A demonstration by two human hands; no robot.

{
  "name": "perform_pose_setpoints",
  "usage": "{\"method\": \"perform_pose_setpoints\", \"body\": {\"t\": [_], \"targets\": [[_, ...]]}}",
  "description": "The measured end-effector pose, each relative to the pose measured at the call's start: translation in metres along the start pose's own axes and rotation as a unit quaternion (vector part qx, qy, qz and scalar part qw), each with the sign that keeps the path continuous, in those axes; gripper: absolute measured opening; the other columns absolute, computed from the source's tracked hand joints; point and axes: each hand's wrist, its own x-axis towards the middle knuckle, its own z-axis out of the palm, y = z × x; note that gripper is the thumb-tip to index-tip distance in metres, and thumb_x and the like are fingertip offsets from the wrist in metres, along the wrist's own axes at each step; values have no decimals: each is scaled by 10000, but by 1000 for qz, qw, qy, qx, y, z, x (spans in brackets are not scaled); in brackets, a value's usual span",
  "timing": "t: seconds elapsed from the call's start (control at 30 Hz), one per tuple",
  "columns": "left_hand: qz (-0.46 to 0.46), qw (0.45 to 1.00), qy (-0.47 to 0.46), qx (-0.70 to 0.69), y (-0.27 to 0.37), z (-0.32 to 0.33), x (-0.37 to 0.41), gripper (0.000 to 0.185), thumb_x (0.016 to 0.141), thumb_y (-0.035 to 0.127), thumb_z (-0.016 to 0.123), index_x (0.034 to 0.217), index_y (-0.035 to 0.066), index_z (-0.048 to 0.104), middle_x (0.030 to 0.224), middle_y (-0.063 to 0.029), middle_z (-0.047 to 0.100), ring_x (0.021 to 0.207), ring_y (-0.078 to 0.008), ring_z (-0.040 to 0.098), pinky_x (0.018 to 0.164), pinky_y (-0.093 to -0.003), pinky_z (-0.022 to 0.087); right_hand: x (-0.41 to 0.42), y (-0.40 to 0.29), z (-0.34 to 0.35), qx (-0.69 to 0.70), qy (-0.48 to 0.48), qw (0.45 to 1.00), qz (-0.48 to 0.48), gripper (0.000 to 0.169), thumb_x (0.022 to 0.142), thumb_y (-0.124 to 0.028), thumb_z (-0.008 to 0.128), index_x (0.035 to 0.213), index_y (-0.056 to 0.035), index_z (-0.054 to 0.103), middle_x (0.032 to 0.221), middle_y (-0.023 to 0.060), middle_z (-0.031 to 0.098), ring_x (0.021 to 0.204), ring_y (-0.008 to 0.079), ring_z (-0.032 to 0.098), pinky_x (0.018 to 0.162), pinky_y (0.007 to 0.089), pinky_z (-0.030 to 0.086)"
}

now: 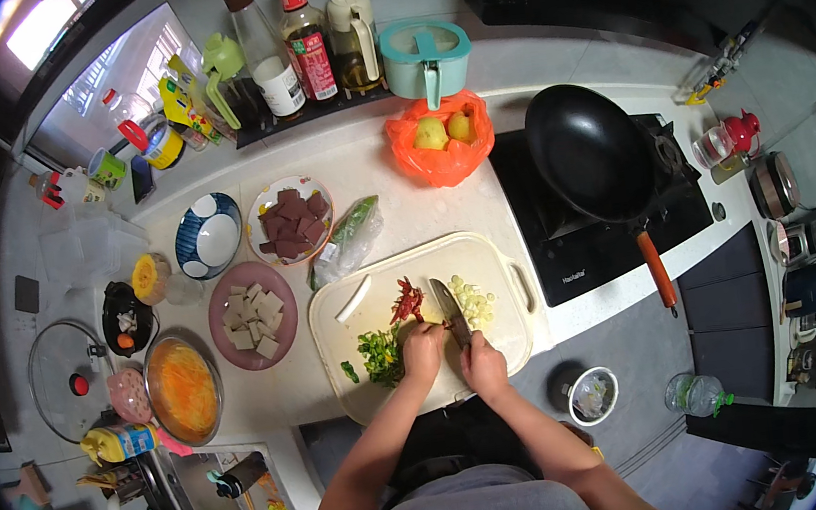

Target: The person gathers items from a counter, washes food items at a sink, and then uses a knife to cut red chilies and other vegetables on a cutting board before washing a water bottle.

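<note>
A cream plastic cutting board (353, 299) lies before me on the counter. My right hand (484, 363) grips the handle of a kitchen knife (447, 303), its blade pointing away from me. Beside the blade, my left hand (423, 351) pinches a dark red dried chili (448, 324), partly hidden by the fingers. Just beyond the left hand is a pile of dried red chilies (407, 300). Chopped green pepper (380, 356) sits left of that hand, and sliced pale scallion or garlic (475, 300) to the right of the knife. A white scallion stalk (354, 299) rests at the board's far left.
Left of the board stand a pink plate of pale tofu-like pieces (253, 318), a plate of dark red-brown slabs (293, 223) and a steel bowl of orange shreds (183, 390). A black wok (589, 151) sits on the stove at right, its wooden handle (655, 268) jutting towards me.
</note>
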Motion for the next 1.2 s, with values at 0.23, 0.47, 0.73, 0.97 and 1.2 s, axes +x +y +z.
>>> {"method": "perform_pose_setpoints", "body": {"t": [0.23, 0.47, 0.73, 0.97, 1.2], "targets": [[-26, 988, 144, -49, -5, -39, 26, 88, 720, 27, 641, 807, 20, 630, 736, -132, 584, 630, -288, 579, 569, -353, 472, -3, 12, -25, 77, 14, 997, 26, 171, 799, -94, 535, 864, 3, 411, 628, 249, 551, 583, 420, 554, 519, 461, 445], [-49, 995, 80, 42, -43, -38, 46, 117, 686, 105, 684, 776, 43, 640, 781, -130, 612, 725, -301, 586, 661, -375, 482, -7, 9, -30, 65, -17, 997, 44, 182, 785, -97, 536, 875, 15, 425, 668, 251, 569, 604, 415, 567, 541, 466, 462], [-18, 993, 53, 102, -35, -35, 47, 152, 694, 149, 672, 824, 71, 651, 828, -101, 624, 771, -259, 601, 667, -352, 502, -12, 10, -34, 77, -5, 996, 49, 179, 790, -106, 531, 871, 15, 425, 663, 249, 567, 605, 415, 564, 546, 467, 460], [-1, 983, 37, 181, -44, -36, 44, 141, 690, 149, 651, 803, 68, 629, 793, -92, 601, 764, -242, 600, 655, -337, 509, -14, 9, -34, 85, -21, 995, 54, 177, 794, -120, 524, 862, 15, 430, 657, 252, 563, 608, 411, 567, 547, 468, 460], [13, 978, 33, 206, -47, -46, 43, 175, 708, 113, 621, 875, 61, 623, 785, -93, 591, 741, -260, 595, 640, -356, 500, -22, 6, -31, 48, -59, 997, 26, 189, 784, -123, 539, 862, 8, 427, 655, 246, 569, 605, 401, 574, 547, 469, 466]]}}
